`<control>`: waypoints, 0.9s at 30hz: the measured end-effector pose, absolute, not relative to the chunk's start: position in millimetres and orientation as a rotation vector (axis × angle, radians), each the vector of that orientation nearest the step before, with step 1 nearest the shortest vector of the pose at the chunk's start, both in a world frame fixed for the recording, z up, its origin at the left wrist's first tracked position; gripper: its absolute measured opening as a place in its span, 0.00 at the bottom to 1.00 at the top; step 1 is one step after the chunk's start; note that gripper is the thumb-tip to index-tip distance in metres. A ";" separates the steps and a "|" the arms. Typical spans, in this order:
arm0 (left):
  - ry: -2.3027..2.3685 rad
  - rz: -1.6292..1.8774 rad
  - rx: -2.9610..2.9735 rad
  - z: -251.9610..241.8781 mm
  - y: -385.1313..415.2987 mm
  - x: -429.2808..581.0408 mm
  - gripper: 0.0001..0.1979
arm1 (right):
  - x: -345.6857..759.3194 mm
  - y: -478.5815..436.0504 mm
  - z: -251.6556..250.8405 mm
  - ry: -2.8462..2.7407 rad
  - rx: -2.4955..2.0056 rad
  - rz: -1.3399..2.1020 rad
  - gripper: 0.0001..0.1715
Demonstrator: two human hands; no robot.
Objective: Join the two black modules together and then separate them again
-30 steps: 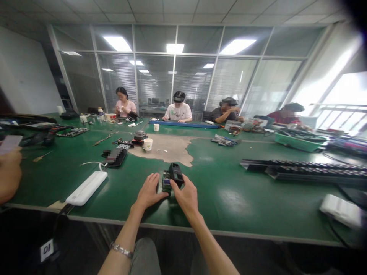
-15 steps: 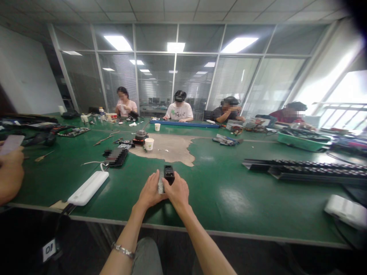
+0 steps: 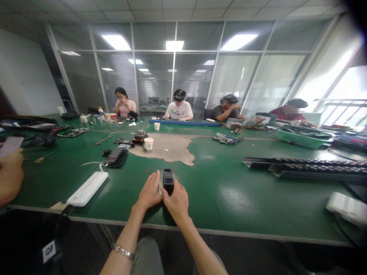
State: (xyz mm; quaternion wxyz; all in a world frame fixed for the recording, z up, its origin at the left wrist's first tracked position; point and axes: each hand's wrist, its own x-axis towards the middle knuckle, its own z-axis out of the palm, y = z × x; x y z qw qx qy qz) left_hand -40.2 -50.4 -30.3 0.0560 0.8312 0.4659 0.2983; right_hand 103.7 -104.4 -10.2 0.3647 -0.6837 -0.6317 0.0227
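My right hand (image 3: 177, 198) is closed around a small black box-shaped device (image 3: 168, 178) with a dark, bluish window on its near part. Its thumb lies along the device's left side. Just left of it, my left hand (image 3: 149, 191) stands on edge with its fingers pointing forward, against a pale grey, mottled piece (image 3: 160, 188). What this piece is I cannot make out, and its lower part is hidden by the hands. Both hands are low over the green table (image 3: 212, 214), close to its front edge.
A white power strip (image 3: 88, 189) lies to the left, near a dark gadget (image 3: 116, 156). Ahead is a paper cup (image 3: 148, 143). Black metal rails (image 3: 309, 168) and a white box (image 3: 346, 208) are on the right. Another person's hand (image 3: 11, 175) holds a phone-like object at far left.
The black device has tipped in my right hand, so more of its face with the bluish window shows. My left hand has hardly moved.
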 end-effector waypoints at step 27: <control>1.498 0.761 2.488 -20.5 -50.9 -39.6 0.37 | 166.3 -97.7 -7.0 -1.522 -1.596 0.025 0.22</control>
